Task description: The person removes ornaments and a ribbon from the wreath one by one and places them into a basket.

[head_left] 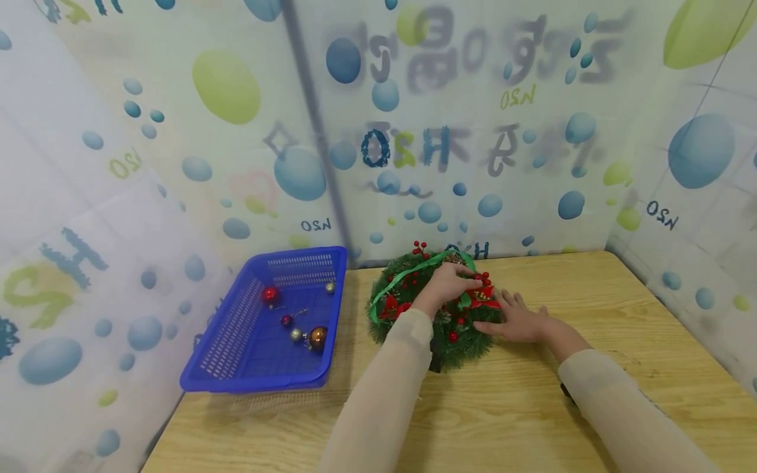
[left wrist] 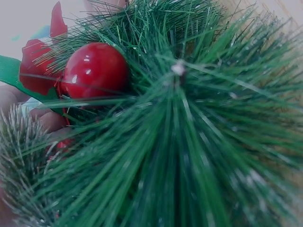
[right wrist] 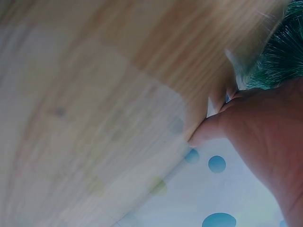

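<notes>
A green artificial Christmas wreath (head_left: 464, 345) with red berries, red flowers and a green ribbon (head_left: 408, 272) lies on the table. My left hand (head_left: 446, 286) reaches over its top, fingers bent down at the red flower (head_left: 481, 295) and berries on its right side. In the left wrist view, fingers (left wrist: 49, 120) show beside a shiny red berry (left wrist: 97, 70), partly hidden by needles; I cannot tell whether they pinch anything. At the wreath's right edge my right hand (head_left: 523, 322) has its fingers spread, fingertips touching the needles, palm low over the wood.
To the left stands a blue plastic basket (head_left: 254, 383) holding several small ornaments, among them a red ball (head_left: 270, 295) and a brown ball (head_left: 318, 337). The wooden table (head_left: 591, 295) meets a patterned curtain (head_left: 532, 217) at the back and sides.
</notes>
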Available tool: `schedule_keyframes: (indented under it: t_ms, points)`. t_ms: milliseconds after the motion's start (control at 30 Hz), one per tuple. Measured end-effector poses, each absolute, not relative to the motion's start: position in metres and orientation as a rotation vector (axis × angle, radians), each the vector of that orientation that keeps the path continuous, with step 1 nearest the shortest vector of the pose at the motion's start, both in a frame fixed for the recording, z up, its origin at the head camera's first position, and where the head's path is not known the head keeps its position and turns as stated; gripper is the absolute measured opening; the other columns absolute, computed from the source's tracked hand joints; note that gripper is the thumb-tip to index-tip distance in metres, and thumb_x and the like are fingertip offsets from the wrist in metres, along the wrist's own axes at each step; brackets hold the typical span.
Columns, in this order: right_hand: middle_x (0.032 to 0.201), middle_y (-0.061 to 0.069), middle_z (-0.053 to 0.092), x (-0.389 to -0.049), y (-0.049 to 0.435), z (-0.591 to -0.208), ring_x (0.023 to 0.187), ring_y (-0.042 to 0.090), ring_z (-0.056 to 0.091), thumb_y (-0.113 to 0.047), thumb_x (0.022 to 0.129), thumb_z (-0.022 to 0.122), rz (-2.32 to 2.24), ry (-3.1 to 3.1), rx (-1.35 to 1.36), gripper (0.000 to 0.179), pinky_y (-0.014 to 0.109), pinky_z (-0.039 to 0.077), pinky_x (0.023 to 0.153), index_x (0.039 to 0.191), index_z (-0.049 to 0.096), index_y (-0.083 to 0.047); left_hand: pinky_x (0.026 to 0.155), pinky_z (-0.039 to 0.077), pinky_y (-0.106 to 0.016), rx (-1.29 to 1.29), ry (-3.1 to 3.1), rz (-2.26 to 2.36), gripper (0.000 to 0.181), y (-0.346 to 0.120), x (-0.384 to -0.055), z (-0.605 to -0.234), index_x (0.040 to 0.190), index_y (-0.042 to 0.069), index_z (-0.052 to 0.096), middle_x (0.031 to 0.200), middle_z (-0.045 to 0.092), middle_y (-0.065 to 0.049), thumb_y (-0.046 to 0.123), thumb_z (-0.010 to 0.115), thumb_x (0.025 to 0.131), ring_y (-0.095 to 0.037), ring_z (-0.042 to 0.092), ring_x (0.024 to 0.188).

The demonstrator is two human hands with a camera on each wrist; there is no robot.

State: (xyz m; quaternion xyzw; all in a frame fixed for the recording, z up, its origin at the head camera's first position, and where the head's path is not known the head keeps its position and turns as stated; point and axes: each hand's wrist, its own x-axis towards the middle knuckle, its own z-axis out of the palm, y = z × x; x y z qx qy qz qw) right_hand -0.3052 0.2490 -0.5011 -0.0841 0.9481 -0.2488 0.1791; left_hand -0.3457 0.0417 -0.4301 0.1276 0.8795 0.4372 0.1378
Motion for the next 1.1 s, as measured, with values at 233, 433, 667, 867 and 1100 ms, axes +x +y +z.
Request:
schedule_keyframes:
  t_ms: [233,433,667,867,1100]
  points:
    - [0.177,0.028,-0.007,-0.306,0.251,-0.501,0.160,0.058,-0.013,-0.100,0.077,0.051,-0.716,2.673,-0.239,0.143,0.091,-0.017,0.106,0.171,0.002,-0.004,0.109,0.054,-0.052,0.335,2.573,1.237,0.044,0.045,-0.346,-0.430,0.135,0.018,0.074,0.155,0.059,-0.006,0.046,0.074,0.100,-0.030,0.061,0.137]
    - [0.177,0.026,-0.008,-0.311,0.254,-0.508,0.160,0.057,-0.013,-0.097,0.082,0.049,-0.682,2.681,-0.238,0.136,0.091,-0.016,0.106,0.172,0.001,-0.006,0.105,0.057,-0.048,0.320,2.619,1.198,0.048,0.049,-0.345,-0.430,0.134,0.015,0.074,0.143,0.068,-0.006,0.049,0.074,0.099,-0.028,0.067,0.128]
    - [0.177,0.026,-0.008,-0.309,0.253,-0.508,0.161,0.057,-0.013,-0.097,0.083,0.048,-0.687,2.683,-0.241,0.136,0.091,-0.016,0.107,0.171,0.001,-0.006,0.107,0.056,-0.050,0.339,2.607,1.260,0.045,0.046,-0.342,-0.428,0.135,0.016,0.073,0.145,0.066,-0.005,0.045,0.075,0.100,-0.029,0.066,0.130]
    - [0.178,0.025,-0.008,-0.309,0.254,-0.508,0.161,0.056,-0.013,-0.098,0.082,0.049,-0.683,2.683,-0.245,0.136,0.091,-0.016,0.107,0.172,0.001,-0.007,0.105,0.056,-0.051,0.361,2.612,1.300,0.044,0.045,-0.341,-0.422,0.133,0.017,0.074,0.151,0.062,-0.005,0.045,0.076,0.099,-0.030,0.065,0.129]
    - [0.178,0.024,-0.008,-0.309,0.254,-0.508,0.161,0.055,-0.013,-0.097,0.083,0.050,-0.681,2.679,-0.242,0.135,0.091,-0.016,0.107,0.172,0.001,-0.008,0.103,0.057,-0.052,0.376,2.592,1.348,0.041,0.044,-0.343,-0.416,0.129,0.017,0.075,0.149,0.063,-0.005,0.044,0.076,0.099,-0.030,0.065,0.127]
